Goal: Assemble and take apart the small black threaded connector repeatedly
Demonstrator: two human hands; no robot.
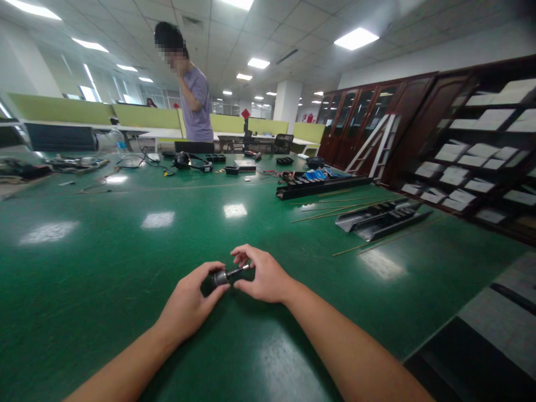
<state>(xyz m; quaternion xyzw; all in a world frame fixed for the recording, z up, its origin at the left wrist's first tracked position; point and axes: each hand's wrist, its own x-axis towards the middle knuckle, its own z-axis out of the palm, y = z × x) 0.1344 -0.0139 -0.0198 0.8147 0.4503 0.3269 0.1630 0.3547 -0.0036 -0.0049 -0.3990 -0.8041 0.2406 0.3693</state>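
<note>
My left hand point(190, 298) is closed around a small power-driver-like tool point(220, 277), low in the middle of the head view. It has a dark body, a grey metal chuck collar and a slim dark bit with a silver end pointing right. Most of the body is hidden by my palm and fingers. Around the bit's silver end curves my right hand point(268, 273), thumb and fingers apart. I see no firm grip there, and whether a finger touches the bit is hard to tell. Both hands are just above the green tabletop point(138, 268).
Black metal channels point(322, 186) and an open channel piece point(383, 220) lie to the right among thin brass-coloured rods point(335, 212). Headphones-like black gear point(190, 162), cables and small black trays sit at the far edge. A person point(196, 103) stands behind the table; a white ladder point(372, 148) leans on cabinets.
</note>
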